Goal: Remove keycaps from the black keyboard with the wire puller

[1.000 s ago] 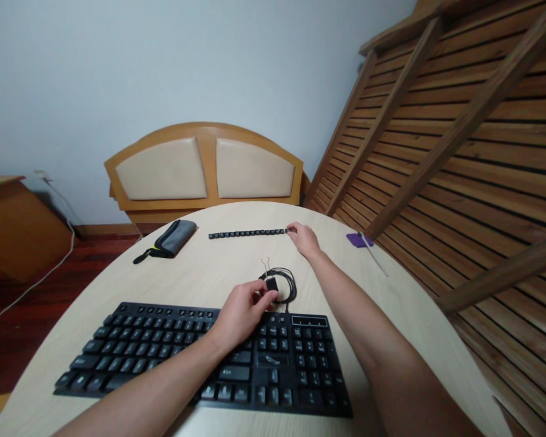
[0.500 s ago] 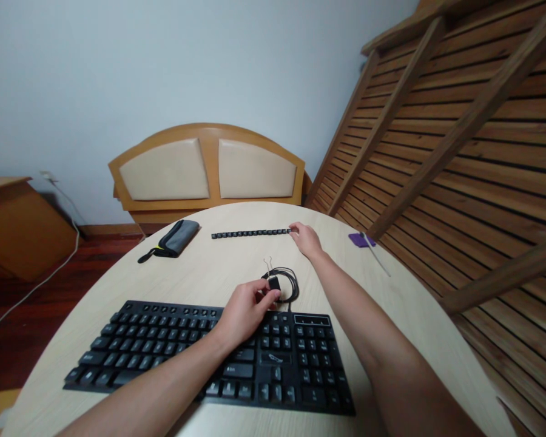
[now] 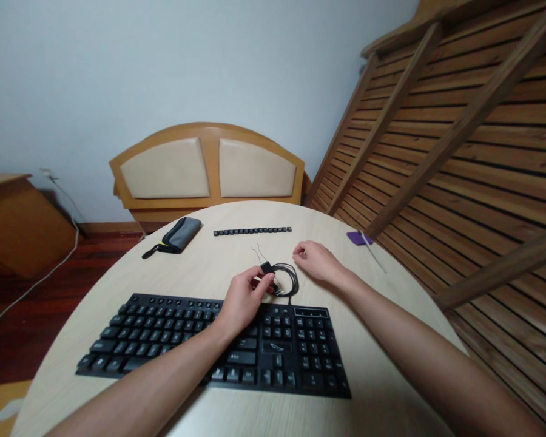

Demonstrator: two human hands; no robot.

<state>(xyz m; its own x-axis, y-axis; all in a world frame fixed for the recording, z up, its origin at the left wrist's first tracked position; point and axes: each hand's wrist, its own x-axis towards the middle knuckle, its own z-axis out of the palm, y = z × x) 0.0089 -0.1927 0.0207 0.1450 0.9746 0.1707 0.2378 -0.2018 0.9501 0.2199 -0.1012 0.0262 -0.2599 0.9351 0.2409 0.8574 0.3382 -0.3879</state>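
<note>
My left hand (image 3: 248, 297) is closed on a keycap puller (image 3: 267, 267), a small black handle with two thin wire prongs pointing away from me. That hand is above the back edge of a black keyboard (image 3: 236, 373). Just beyond the keyboard lies its coiled black cable (image 3: 293, 279). To the right of the coil, my right hand (image 3: 317, 261) hovers low with its fingers curled together, and I see nothing in them. Farther back, several black keycaps (image 3: 252, 230) stand in a straight row on the table.
The round pale table (image 3: 177, 279) carries a grey and black zip pouch (image 3: 182, 235) at the back left. Near its right edge lies a purple cloth (image 3: 357, 238) with a thin pale stick-like item (image 3: 374, 255) across it. Wooden slats (image 3: 437, 152) lean along the right side.
My right hand has come away from the right end of the keycap row, back toward me. My left hand has raised the puller and tilted it slightly left.
</note>
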